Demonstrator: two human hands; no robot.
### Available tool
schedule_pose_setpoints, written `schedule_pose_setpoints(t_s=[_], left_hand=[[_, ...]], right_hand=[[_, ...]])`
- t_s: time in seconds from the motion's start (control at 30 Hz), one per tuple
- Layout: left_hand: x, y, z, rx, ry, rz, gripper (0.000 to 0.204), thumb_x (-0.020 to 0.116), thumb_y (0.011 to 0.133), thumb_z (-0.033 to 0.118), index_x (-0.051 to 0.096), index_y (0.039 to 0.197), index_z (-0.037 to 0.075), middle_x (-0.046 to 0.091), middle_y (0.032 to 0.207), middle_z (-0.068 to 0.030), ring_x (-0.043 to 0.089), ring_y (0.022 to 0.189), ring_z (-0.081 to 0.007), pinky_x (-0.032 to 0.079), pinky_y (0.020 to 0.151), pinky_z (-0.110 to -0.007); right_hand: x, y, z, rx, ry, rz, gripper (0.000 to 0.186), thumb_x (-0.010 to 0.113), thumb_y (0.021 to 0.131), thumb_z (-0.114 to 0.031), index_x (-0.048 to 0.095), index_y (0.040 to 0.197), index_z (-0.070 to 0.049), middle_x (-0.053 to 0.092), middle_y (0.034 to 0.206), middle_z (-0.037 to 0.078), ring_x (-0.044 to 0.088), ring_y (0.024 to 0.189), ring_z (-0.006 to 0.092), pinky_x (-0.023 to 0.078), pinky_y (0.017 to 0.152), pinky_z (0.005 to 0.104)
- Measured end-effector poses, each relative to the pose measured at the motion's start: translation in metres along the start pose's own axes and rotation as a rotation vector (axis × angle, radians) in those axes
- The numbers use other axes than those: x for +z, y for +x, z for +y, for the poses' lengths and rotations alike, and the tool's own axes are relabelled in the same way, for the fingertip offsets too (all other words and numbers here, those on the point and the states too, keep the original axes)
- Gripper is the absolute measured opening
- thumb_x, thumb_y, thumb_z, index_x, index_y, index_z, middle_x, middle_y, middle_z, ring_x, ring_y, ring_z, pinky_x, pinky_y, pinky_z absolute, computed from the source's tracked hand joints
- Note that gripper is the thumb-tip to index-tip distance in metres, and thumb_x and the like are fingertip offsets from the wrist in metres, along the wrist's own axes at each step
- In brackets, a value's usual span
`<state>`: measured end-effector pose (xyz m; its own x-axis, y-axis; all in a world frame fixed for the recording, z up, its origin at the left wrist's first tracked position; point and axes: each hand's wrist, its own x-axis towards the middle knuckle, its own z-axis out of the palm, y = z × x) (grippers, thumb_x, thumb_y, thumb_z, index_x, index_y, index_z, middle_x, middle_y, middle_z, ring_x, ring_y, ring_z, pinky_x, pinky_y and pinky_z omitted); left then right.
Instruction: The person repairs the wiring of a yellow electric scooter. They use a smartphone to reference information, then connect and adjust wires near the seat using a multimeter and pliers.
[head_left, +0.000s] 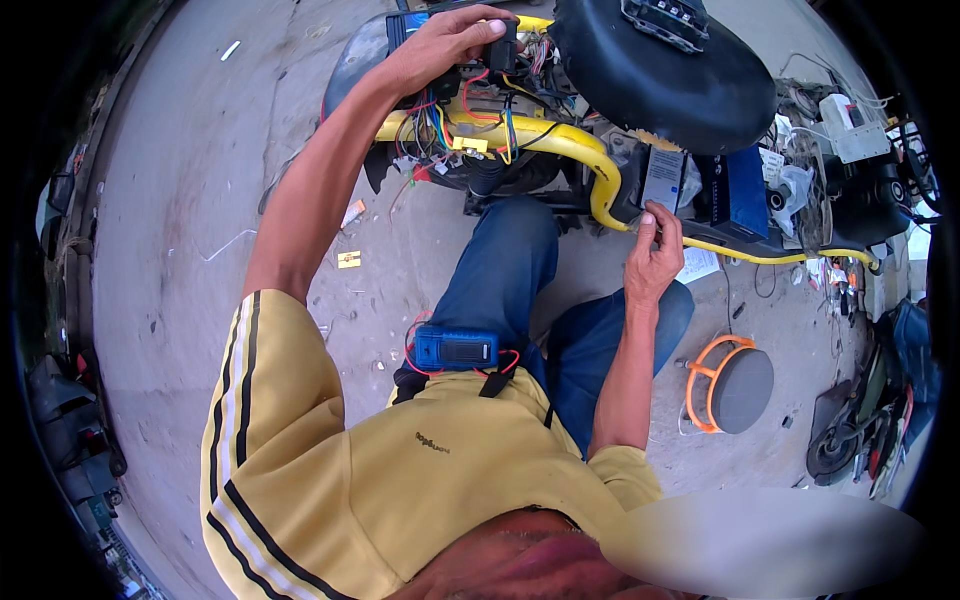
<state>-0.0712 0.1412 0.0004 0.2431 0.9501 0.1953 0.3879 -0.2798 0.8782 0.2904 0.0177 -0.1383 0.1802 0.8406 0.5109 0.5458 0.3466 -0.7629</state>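
My left hand (450, 45) reaches over the far left of a yellow-framed scooter (570, 138). Its fingers and thumb close around a black box-shaped part (503, 50) among loose coloured wires (483, 97). Farther right, my right hand (655, 252) has its fingertips together at the lower edge of a grey box with printing (662, 178), just by the yellow tube. That box leans against a dark blue box (738, 195). A black seat (670, 75) is tipped up between my hands, and a yellow connector (470, 145) hangs with the wires.
On my lap rests a blue meter (456, 348) with red leads. An orange-framed stool (720, 385) stands on the floor at my right. Small parts and a clear plastic bag (793, 193) crowd the scooter's right end. A yellow scrap (348, 260) lies on the floor.
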Motion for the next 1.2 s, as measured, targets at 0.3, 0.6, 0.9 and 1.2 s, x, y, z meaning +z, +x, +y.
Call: schedule_pose_setpoints(t_s=[0.3,0.6,0.9,1.2], left_hand=[[-0.009,-0.005,-0.006,0.044,0.024,0.024,0.045,0.062,0.104,0.041,0.064,0.135,0.009,0.053,0.089,0.0041,0.044,0.08,-0.0074,0.04,0.075,-0.023],[-0.01,0.005,-0.012,-0.001,-0.055,-0.024,0.042,0.061,0.104,0.044,0.065,0.12,0.005,0.053,0.087,0.0049,0.044,0.075,-0.0066,0.041,0.071,-0.023],[-0.006,0.017,-0.011,-0.06,0.025,-0.151,0.04,0.053,0.108,0.042,0.061,0.113,0.003,0.055,0.09,0.0016,0.048,0.084,-0.0092,0.044,0.078,-0.026],[-0.007,0.027,0.008,0.284,0.501,-0.156,0.054,0.045,0.109,0.054,0.06,0.114,0.002,0.063,0.087,-0.0125,0.061,0.077,-0.0286,0.05,0.072,-0.041]], right_hand=[[0.077,0.048,-0.113,-0.299,0.293,-0.208,0.029,0.062,0.102,-0.016,0.067,0.125,0.001,0.07,0.122,0.019,0.068,0.115,0.035,0.052,0.1,0.0401],[0.156,0.108,-0.113,-0.137,0.303,-0.458,0.054,0.07,0.096,-0.039,0.063,0.13,0.004,0.072,0.115,0.024,0.071,0.107,0.0317,0.053,0.095,0.0407],[0.158,0.136,-0.134,0.026,0.328,-0.679,0.049,0.078,0.091,-0.042,0.071,0.112,0.002,0.075,0.092,0.014,0.07,0.087,0.0186,0.054,0.08,0.0369],[0.17,0.128,-0.12,0.041,0.558,-0.575,0.033,0.08,0.09,-0.021,0.067,0.11,0.002,0.074,0.097,0.008,0.067,0.089,0.0127,0.055,0.083,0.0338]])
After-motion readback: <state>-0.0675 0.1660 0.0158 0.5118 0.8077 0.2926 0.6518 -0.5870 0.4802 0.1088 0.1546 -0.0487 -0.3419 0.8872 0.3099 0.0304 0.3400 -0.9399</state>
